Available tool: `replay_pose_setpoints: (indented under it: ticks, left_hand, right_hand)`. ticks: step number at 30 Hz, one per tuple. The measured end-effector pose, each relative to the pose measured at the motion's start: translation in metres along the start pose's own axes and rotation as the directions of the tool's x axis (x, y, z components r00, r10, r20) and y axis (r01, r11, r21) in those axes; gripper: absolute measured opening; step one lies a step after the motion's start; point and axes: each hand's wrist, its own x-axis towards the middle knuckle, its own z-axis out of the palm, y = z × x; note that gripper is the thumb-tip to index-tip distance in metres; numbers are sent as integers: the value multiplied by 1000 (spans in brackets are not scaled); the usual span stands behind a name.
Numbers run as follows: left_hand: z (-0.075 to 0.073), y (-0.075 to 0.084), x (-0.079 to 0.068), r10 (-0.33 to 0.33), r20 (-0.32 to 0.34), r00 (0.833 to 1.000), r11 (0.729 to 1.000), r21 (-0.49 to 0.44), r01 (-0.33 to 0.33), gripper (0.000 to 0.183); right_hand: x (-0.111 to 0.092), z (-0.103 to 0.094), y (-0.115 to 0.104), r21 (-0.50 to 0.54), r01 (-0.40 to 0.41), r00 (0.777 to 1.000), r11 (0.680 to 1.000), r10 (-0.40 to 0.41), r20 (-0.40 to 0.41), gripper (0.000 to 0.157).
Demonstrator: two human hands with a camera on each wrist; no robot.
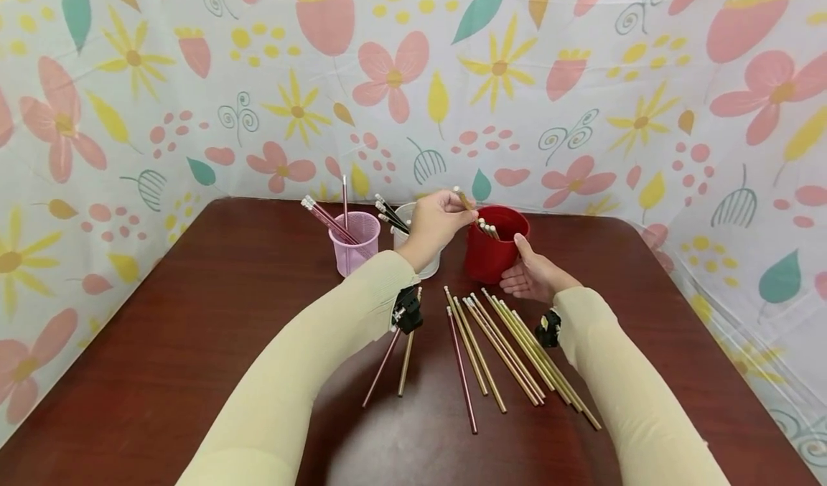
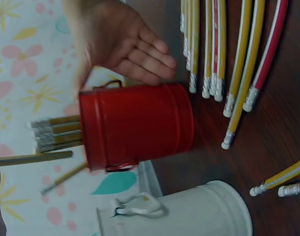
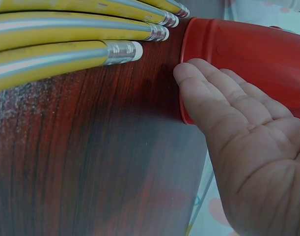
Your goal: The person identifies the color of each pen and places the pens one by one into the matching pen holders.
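My left hand (image 1: 434,224) pinches a yellow pencil (image 1: 463,199) above the left side of the red bucket's mouth. In the left wrist view, that held pencil (image 2: 34,158) lies across the front of the bucket opening, with only the edge of my hand showing. Several yellow pencils (image 1: 487,229) stand in the red bucket (image 1: 487,258), white eraser ends up. On the bucket's right side rests my right hand (image 1: 536,270), thumb at the rim. Its fingers (image 3: 238,93) lie nearly straight along the red wall.
Left of the red bucket stand a white bucket (image 1: 429,263) with black pencils and a pink mesh cup (image 1: 357,249) with dark red pencils. Several yellow pencils (image 1: 543,360) and a red pencil (image 1: 461,371) lie in front. Two more pencils lie by my left forearm.
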Motion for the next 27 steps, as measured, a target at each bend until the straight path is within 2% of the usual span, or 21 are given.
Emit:
replay_pose_setpoints:
  ticks: [3, 6, 9, 12, 15, 17, 20, 22, 24, 27]
  left_hand:
    - [3, -7, 4, -49, -2, 999, 994, 97, 49, 16]
    - [6, -14, 7, -88, -20, 996, 987, 136, 90, 19]
    - [10, -18, 9, -73, -73, 995, 993, 91, 79, 19]
    - [14, -16, 10, 5, -140, 990, 999, 35, -1, 17]
    - [16, -15, 11, 50, -170, 984, 999, -14, -53, 15]
    - [18, -17, 12, 37, -159, 987, 998, -34, -43, 16]
    - [21, -22, 12, -8, -123, 992, 1000, -12, 7, 17]
    - [22, -26, 12, -25, -86, 996, 998, 48, 29, 18]
    - [22, -29, 13, -16, -58, 998, 986, 166, 25, 19]
    - [21, -32, 16, 6, -27, 1000, 943, 332, 4, 20]
  right_hand:
    - [0, 1, 0, -1, 1, 1000, 1000, -1, 7, 103]
    - [1, 1, 0, 1, -3, 1000, 1000, 3, 8, 103]
    - [1, 0, 0, 4, -6, 1000, 1000, 6, 7, 102]
    - [1, 0, 0, 2, 0, 1000, 1000, 0, 9, 101]
    - [1, -1, 0, -1, 7, 1000, 1000, -7, 7, 100]
    - [1, -2, 0, -2, 9, 1000, 1000, -9, 5, 101]
    - [1, -2, 0, 2, 1, 1000, 1000, -1, 2, 101]
    - [1, -2, 0, 4, -1, 1000, 1000, 1, 6, 103]
    - [1, -2, 0, 6, -1, 1000, 1000, 1, 4, 104]
    - [0, -2, 1, 4, -1, 1000, 1000, 1, 4, 104]
